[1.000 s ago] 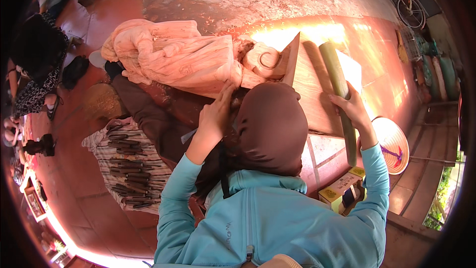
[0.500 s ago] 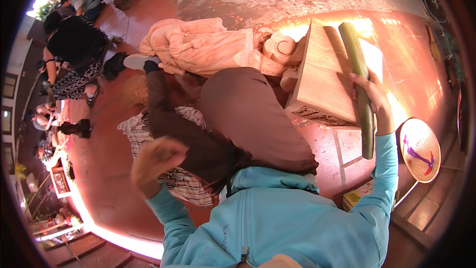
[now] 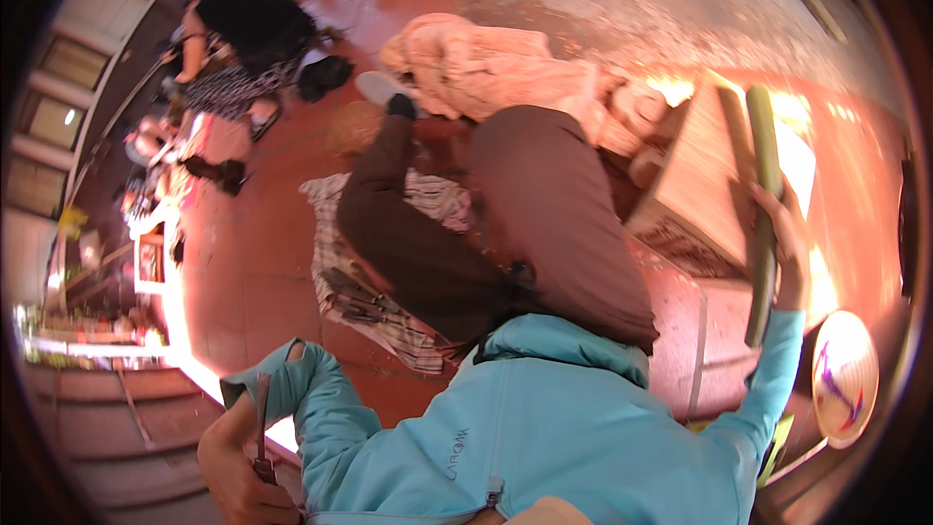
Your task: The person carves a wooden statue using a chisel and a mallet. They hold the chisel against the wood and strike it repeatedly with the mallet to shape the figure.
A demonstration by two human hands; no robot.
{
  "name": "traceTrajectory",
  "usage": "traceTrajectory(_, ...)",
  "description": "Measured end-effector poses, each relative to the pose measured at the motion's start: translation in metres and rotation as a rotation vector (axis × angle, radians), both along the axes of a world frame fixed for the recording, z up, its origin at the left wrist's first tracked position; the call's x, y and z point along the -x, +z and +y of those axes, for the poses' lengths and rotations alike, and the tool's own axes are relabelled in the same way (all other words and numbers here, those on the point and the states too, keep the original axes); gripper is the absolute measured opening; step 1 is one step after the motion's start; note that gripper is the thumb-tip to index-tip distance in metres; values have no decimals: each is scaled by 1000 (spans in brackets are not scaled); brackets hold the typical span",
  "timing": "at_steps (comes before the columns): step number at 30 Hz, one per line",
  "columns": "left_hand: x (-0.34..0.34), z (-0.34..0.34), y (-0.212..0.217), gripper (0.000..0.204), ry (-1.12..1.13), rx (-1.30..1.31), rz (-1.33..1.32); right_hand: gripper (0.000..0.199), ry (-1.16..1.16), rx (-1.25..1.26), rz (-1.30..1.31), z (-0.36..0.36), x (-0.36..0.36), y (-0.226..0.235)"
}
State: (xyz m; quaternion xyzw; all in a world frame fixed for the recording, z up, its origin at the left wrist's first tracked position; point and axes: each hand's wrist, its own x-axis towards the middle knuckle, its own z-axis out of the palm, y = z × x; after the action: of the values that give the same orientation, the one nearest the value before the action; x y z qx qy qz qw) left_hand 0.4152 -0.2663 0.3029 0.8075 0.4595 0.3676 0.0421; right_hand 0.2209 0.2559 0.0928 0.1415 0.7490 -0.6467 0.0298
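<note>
Down at the lower left, my left hand [image 3: 243,486] is closed round the dark handle of a thin chisel-like tool [image 3: 261,416], its narrow shaft pointing up beside the blue sleeve. On the right, my right hand [image 3: 789,233] grips a long, rounded greenish stick [image 3: 764,151] near its middle. This stick stands along the side of a wooden block base [image 3: 695,194] with carving on its near edge. Joined to that base, a pale carved wooden statue [image 3: 505,63] of a robed figure lies on its side beyond my bent knee.
Several tools lie on a striped cloth [image 3: 335,272] left of my legs. A conical hat [image 3: 844,379] with a purple ribbon is at the lower right. Farther off at the upper left, another person [image 3: 253,29] in dark clothes sits low on the red tiled floor [image 3: 253,262].
My left hand has swung down and back to the lower left, where the tool in it now shows. My right hand keeps hold of the stick. The view has shifted leftward.
</note>
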Motion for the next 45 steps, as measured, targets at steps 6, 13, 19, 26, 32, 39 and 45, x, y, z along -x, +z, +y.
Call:
traceTrajectory(6,-29,1,39,20,99,75,45,42,-50,-10,6,3,-4,-15)
traceTrajectory(13,-49,14,57,25,107,71,85,34,11,0,1,21,0,-28)
traceTrajectory(19,13,10,52,11,31,-179,-221,29,0,19,7,8,-5,-17)
traceTrajectory(26,112,-25,-7,16,272,-381,-484,29,-29,-4,13,3,-2,-14)
traceTrajectory(32,193,20,-46,22,740,-263,-822,25,-123,14,-76,-18,4,7)
traceTrajectory(39,268,54,-54,7,810,20,-980,30,-176,-71,-163,-24,16,13)
traceTrajectory(45,308,78,-71,20,753,135,-1065,37,-131,-139,-182,-22,28,13)
